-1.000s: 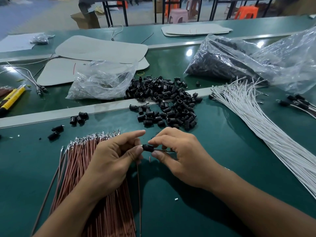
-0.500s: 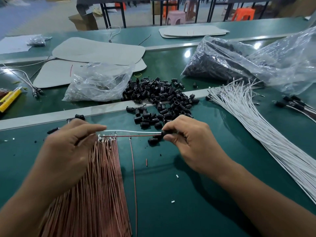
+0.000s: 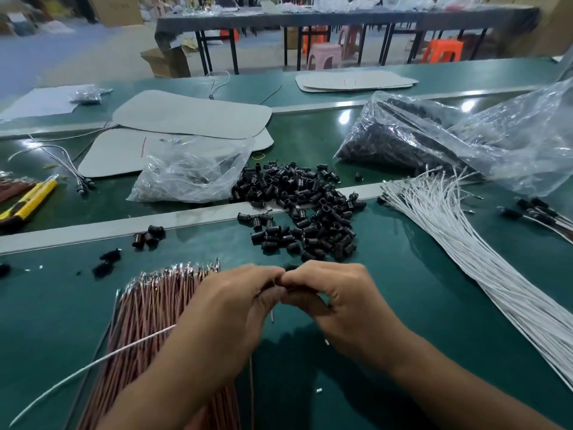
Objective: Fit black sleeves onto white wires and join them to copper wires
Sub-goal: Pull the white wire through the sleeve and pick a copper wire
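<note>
One sleeve (image 3: 291, 267) is seen, blurred, where the fingertips of both hands meet, above the near middle of the table (image 3: 403, 305). The left hand (image 3: 229, 308) is curled, with its fingers pinched at that meeting point; a white wire (image 3: 93, 364) runs out from under it towards the lower left. The right hand (image 3: 338, 302) is curled too, with its fingers pinched on the sleeve, though the grip itself is hidden by the knuckles. A copper wire (image 3: 251, 383) is seen trailing from below the hands towards the near edge. Whether the two wires are joined cannot be told. Just left of the hands, a fanned bundle of copper wires (image 3: 155, 305) is laid, partly covered by the left forearm. Beyond the hands, a heap of loose sleeves (image 3: 304, 206) is spread across a pale strip. To the right, white wires (image 3: 465, 252) are laid in a long sheaf. Further back, a small clear bag (image 3: 192, 172) and a large bag (image 3: 434, 135) of dark parts are placed. Grey pads (image 3: 186, 116) are stacked behind, and a yellow knife (image 3: 29, 201) is left at the far left.
</note>
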### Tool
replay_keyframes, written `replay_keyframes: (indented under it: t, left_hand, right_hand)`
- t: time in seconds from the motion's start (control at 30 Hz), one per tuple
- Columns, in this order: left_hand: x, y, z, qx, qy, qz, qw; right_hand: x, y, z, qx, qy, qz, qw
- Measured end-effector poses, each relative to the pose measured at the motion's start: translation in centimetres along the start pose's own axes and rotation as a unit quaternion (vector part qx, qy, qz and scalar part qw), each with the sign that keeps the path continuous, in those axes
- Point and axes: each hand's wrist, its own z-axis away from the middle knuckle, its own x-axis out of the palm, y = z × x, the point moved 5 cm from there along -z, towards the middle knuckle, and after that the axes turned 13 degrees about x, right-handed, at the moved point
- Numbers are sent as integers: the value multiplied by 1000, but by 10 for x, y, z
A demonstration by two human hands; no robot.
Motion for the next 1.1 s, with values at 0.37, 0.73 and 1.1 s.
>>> replay_keyframes:
  t: [0.37, 0.73, 1.1]
  left_hand:
    - [-9, -28, 22, -75, 40, 28, 996]
    - [4, -7, 17, -30, 45, 47, 997]
    - [-3, -14, 23, -52, 78, 67, 993]
  right_hand:
    - [-20, 17, -6, 144, 0, -67, 987]
    - [1, -3, -1, 62, -38, 27, 997]
    - [-19, 20, -7, 240, -130, -66, 960]
